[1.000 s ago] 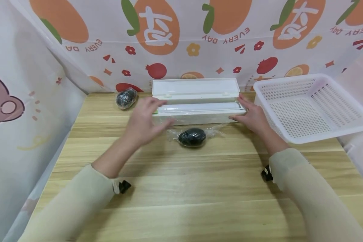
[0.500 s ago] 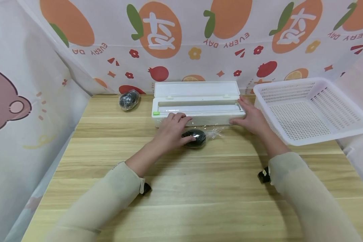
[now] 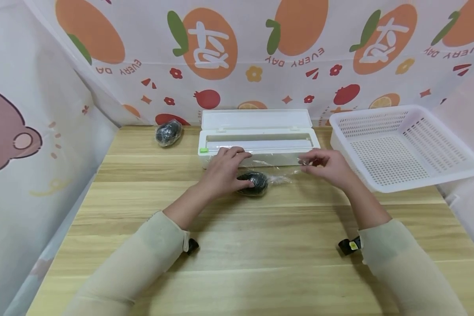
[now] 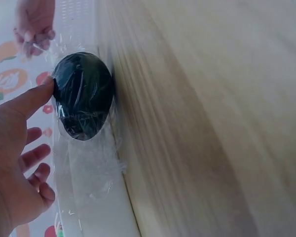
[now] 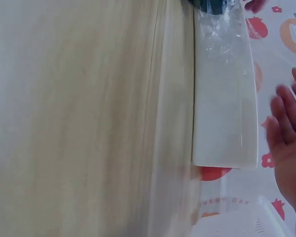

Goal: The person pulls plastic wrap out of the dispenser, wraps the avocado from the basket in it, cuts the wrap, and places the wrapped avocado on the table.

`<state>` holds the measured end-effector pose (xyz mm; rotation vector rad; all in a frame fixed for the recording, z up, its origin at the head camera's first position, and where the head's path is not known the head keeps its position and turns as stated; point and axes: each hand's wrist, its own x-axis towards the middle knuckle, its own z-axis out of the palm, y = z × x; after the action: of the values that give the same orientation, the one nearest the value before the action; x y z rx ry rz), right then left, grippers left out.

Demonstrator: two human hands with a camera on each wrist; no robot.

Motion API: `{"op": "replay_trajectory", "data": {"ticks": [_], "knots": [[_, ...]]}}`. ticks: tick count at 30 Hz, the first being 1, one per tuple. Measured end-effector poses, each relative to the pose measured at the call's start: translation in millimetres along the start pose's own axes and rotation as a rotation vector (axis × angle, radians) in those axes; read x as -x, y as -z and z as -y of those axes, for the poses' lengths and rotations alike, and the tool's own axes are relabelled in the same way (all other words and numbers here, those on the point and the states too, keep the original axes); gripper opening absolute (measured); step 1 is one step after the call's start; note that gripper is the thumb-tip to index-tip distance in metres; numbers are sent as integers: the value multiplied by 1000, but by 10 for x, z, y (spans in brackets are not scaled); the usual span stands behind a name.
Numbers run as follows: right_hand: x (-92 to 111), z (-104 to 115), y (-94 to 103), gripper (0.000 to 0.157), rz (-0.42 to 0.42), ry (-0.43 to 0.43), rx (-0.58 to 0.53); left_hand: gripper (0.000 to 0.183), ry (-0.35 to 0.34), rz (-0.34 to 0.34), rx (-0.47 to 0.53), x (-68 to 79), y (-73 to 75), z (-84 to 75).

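Observation:
A dark green, oval, avocado-like thing (image 3: 256, 183) lies in clear plastic wrap in front of a white wrap dispenser (image 3: 256, 119). My left hand (image 3: 221, 177) is at its left side, the thumb against it and the other fingers over the dispenser's front edge. In the left wrist view, one straight digit touches the dark oval and the rest bend loosely, holding nothing. At the dispenser's right front corner, my right hand (image 3: 329, 166) pinches thin plastic wrap (image 3: 295, 171) between thumb and fingers. The dispenser's lid is raised, with the wrap roll (image 3: 276, 144) inside.
A second dark oval (image 3: 168, 132) in plastic wrap sits at the table's back left corner. To the right stands a white perforated basket (image 3: 402, 151). Behind the wooden table (image 3: 252, 254) hangs a fruit-printed curtain (image 3: 256, 94). A green slider (image 3: 204, 150) is on the dispenser's left end.
My left hand has come right and down from the dispenser's left end to the dark oval. My right hand has left the dispenser's right end, coming slightly forward to pinch the plastic wrap.

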<state>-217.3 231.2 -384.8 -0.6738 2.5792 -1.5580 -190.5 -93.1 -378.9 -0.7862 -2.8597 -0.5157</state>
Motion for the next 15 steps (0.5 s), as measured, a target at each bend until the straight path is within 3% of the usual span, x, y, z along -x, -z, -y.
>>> {"op": "replay_trajectory", "data": {"ticks": [3, 7, 11, 15], "knots": [[45, -22, -36, 15, 129, -10, -173, 77, -2, 27, 19, -10, 4, -3], [56, -51, -103, 13, 298, -38, -345, 82, 14, 73, 50, -16, 6, -3], [38, -33, -185, 8, 416, -58, -355, 83, 26, 108, 72, -13, 3, -5], [-24, 24, -293, 34, 394, -73, -248, 59, 25, 103, 90, -7, -5, -11]]}}
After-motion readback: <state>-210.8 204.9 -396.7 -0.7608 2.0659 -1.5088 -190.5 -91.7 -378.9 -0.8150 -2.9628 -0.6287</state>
